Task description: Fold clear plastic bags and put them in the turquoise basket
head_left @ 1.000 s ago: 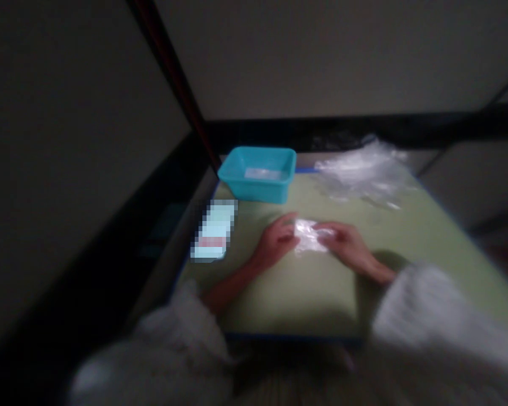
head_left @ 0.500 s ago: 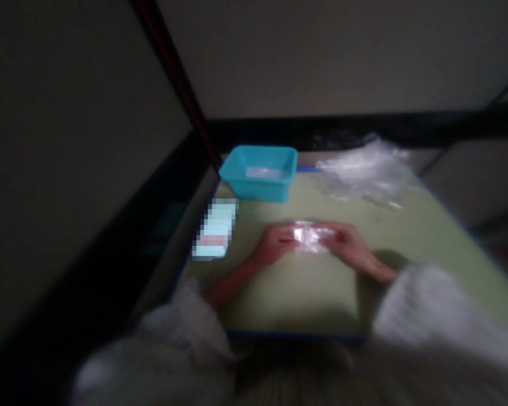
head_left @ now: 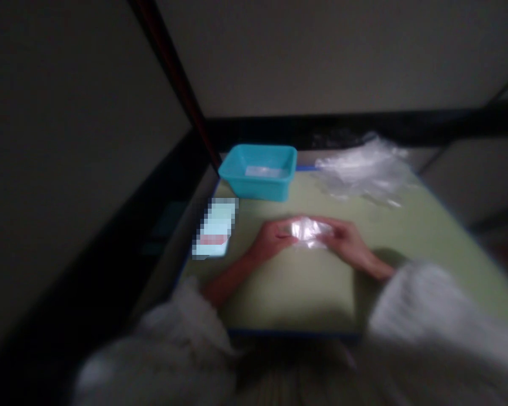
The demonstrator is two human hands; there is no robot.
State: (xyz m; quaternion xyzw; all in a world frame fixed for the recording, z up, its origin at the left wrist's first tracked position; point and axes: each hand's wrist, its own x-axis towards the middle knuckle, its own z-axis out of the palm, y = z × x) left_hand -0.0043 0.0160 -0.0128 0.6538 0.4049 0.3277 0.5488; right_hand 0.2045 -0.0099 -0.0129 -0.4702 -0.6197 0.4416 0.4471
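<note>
Between my two hands, over the middle of the table, is a small piece of shiny clear plastic (head_left: 309,231), perhaps a bag; blur hides its details. My left hand (head_left: 275,237) is closed on its left end, thumb on the near side and fingers along the far side. At the other end my right hand (head_left: 345,239) pinches it in the same way. Light glints off the plastic, and I cannot make out whether anything is inside.
A turquoise plastic basin (head_left: 258,189) stands at the back left, with something pale lying in it. A heap of clear plastic bags (head_left: 364,169) lies at the back right. A lit phone (head_left: 215,228), pixelated, rests at the left edge of the yellowish table (head_left: 296,299).
My fingers have shifted slightly on the far side of the plastic, and its creases and glints look different. Both hands stay in about the same place.
</note>
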